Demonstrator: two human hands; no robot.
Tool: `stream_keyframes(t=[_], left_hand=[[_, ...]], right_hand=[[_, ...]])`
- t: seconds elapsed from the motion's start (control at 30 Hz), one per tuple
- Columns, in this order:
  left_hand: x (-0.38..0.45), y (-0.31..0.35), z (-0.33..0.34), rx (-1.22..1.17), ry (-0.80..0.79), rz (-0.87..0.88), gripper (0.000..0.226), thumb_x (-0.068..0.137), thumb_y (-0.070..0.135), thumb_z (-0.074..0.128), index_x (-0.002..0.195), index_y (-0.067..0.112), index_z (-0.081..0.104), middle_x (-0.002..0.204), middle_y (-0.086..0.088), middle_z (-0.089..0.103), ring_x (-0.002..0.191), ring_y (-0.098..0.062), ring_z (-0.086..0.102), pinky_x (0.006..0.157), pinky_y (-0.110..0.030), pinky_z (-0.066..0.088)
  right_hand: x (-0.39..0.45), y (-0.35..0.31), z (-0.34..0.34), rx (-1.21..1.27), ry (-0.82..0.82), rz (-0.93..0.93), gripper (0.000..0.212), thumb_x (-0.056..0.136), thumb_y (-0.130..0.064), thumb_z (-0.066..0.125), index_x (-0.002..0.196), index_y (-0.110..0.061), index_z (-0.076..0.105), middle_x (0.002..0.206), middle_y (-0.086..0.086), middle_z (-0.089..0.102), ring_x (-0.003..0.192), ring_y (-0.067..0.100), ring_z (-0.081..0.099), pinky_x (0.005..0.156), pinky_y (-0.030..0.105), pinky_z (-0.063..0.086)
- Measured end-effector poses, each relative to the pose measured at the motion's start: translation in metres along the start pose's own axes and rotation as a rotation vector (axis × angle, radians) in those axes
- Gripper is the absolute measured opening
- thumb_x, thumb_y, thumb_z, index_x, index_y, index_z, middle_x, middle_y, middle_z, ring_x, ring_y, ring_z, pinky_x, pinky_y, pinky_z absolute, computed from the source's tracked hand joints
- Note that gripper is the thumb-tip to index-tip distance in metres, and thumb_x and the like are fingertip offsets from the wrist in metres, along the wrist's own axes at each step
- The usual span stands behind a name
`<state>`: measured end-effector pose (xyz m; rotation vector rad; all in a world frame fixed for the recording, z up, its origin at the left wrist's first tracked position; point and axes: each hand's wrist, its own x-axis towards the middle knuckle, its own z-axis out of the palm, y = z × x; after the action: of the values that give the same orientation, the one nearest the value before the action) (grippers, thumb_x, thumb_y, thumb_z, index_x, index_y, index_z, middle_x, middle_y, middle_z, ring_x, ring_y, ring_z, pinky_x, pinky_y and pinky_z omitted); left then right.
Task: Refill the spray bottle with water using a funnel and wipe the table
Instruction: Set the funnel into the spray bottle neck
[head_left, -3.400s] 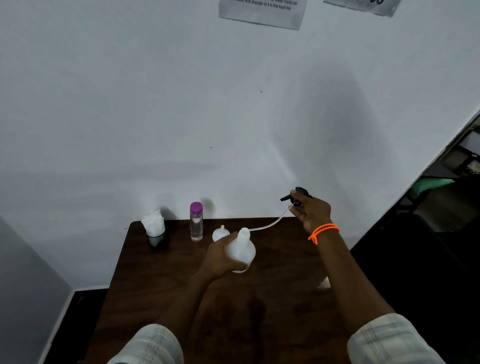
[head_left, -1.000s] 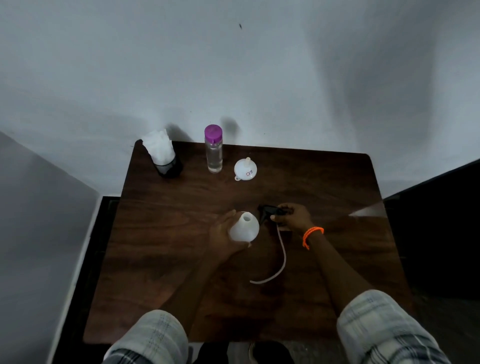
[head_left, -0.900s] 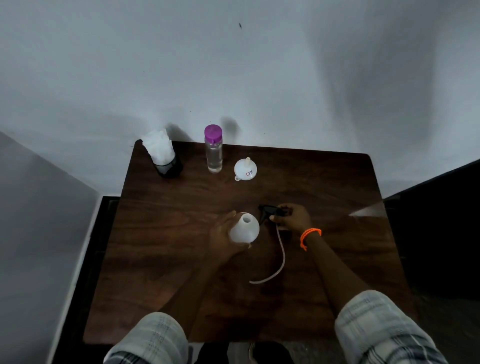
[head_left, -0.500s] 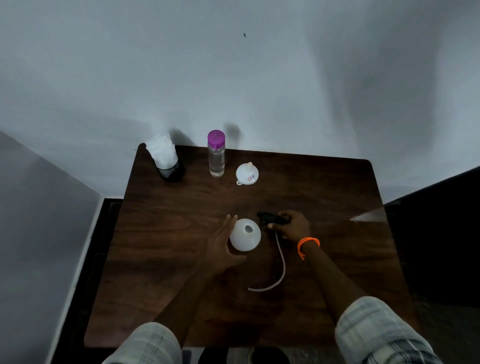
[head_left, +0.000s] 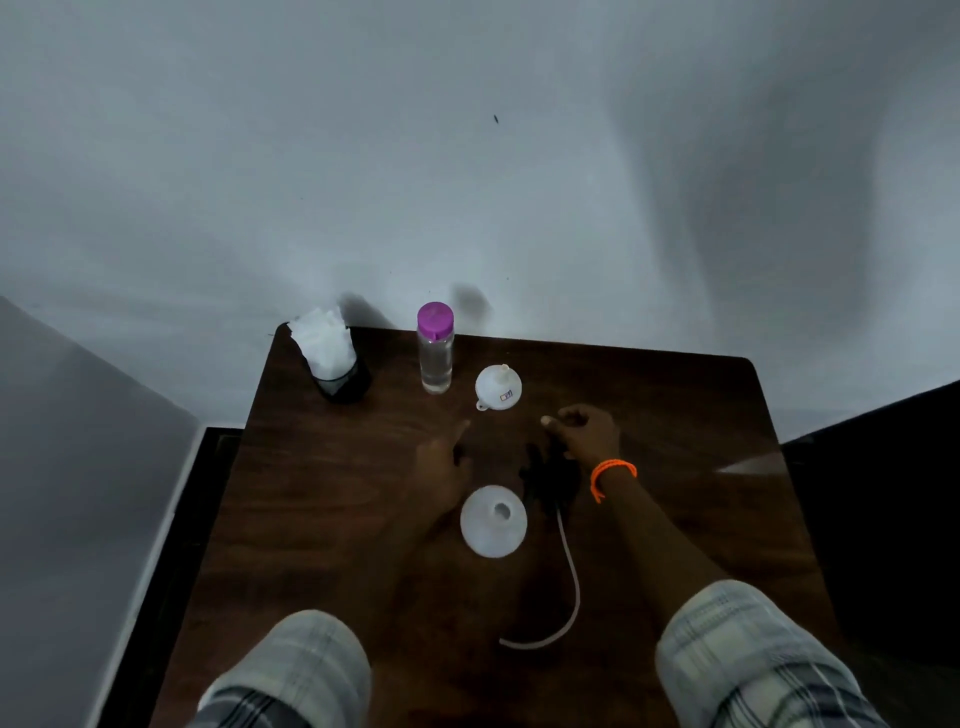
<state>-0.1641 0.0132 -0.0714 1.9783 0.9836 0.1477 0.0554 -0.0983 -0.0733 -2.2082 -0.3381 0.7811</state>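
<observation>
Nearest the camera, two plaid sleeves frame the bottom of the view, with bare forearms reaching out over the dark wooden table. A thin white dip tube curves across the tabletop between the arms, its far end running up to the black spray head, which lies on the table.

Just left of the tube stands the white spray bottle, upright and uncapped, its round mouth open to the camera. Neither hand touches it.

The left hand hovers just beyond and to the left of the bottle, empty, with the index finger stretched forward; motion blur hides how the other fingers sit. The right hand, with an orange bracelet at the wrist, hangs above the spray head, loosely curled with the thumb and fingers slightly apart, grasping nothing.

Just beyond the hands a small white funnel rests mouth-down with its spout pointing up. Left of it, near the back edge, stands a clear water bottle with a purple cap. At the far left corner sits a black holder stuffed with white tissues. A pale wall rises behind the table.
</observation>
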Motion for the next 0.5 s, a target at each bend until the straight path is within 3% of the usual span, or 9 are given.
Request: stream_keyframes(t=[0.1,0.23,0.37,0.5], left_hand=[[0.033,0.014,0.011,-0.013,0.026,0.042,0.055,0.091,0.013,0.060,0.145,0.016,0.051,0.134,-0.006,0.064,0.122,-0.022,0.061,0.106,-0.032,0.047],[0.076,0.019,0.026,0.107,-0.009,0.014,0.056,0.091,0.017,0.065,0.143,0.007,0.050,0.138,-0.015,0.059,0.126,-0.030,0.056,0.111,-0.038,0.042],[0.098,0.023,0.036,0.231,0.017,0.017,0.063,0.093,0.027,0.062,0.149,0.006,0.041,0.143,-0.015,0.053,0.131,-0.031,0.050,0.115,-0.039,0.034],[0.107,0.027,0.049,0.002,0.081,-0.069,0.053,0.093,0.016,0.064,0.142,0.003,0.049,0.141,-0.020,0.054,0.132,-0.034,0.050,0.113,-0.039,0.036]], right_hand=[[0.018,-0.012,0.017,0.028,-0.027,-0.018,0.032,0.082,-0.024,0.084,0.109,-0.012,0.072,0.105,0.009,0.074,0.082,0.018,0.070,0.075,0.044,0.064],[0.041,-0.021,0.040,0.049,-0.056,-0.036,0.039,0.084,-0.019,0.079,0.122,-0.016,0.069,0.120,0.006,0.070,0.105,0.023,0.068,0.089,0.047,0.060],[0.058,-0.026,0.054,0.076,-0.112,-0.019,0.043,0.088,-0.014,0.071,0.131,-0.018,0.064,0.123,0.007,0.069,0.103,0.028,0.070,0.069,0.038,0.062],[0.062,-0.028,0.058,0.078,-0.146,-0.044,0.038,0.087,-0.013,0.070,0.125,-0.019,0.068,0.117,0.009,0.071,0.095,0.027,0.072,0.063,0.040,0.064]])
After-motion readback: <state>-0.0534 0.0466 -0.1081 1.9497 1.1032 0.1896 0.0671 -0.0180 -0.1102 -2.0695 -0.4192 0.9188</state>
